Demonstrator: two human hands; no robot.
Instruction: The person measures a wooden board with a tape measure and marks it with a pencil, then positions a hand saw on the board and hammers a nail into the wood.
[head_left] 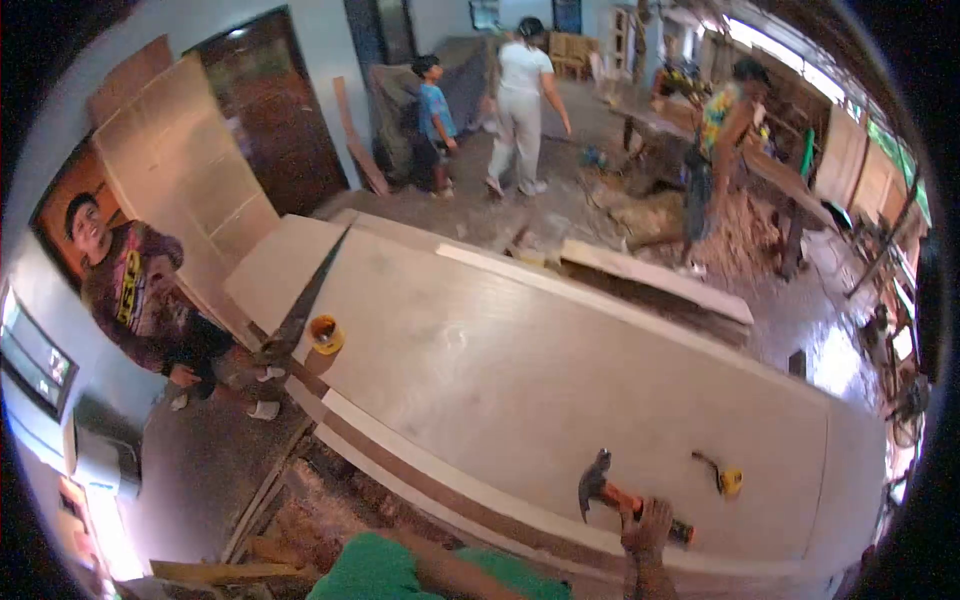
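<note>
Gripping a hammer (622, 500) by its orange handle, the right hand (648, 528) sits at the near edge of the bench (520, 360), fingers closed around the shaft. The hammer's long axis runs left to right, slightly tilted: its dark steel claw head points left and a little far, while the butt of the handle pokes out to the right of the fist. The head hangs just above, or rests on, the pale panel; which one cannot be told.

Only a bare forearm below a green sleeve (400, 570) shows at the near left, and the left hand is out of sight, so its fingers cannot be judged. The right hand is plainly the nearer one to everything on the near right of the bench.

A small yellow tape measure (728, 481), with a dark strap trailing left, lies on the panel just right of and beyond the hammer, near but not touching it. The panel is a broad, smooth sheet of light plywood with faint grain, edged near the person by a darker strip and a pale batten.

Far to the left, a long handsaw (300, 310) lies diagonally, beside a yellow cup (325, 334). A person in a patterned top (140, 300) stands at the left end. Other people stand further off amid wood shavings on the floor.
</note>
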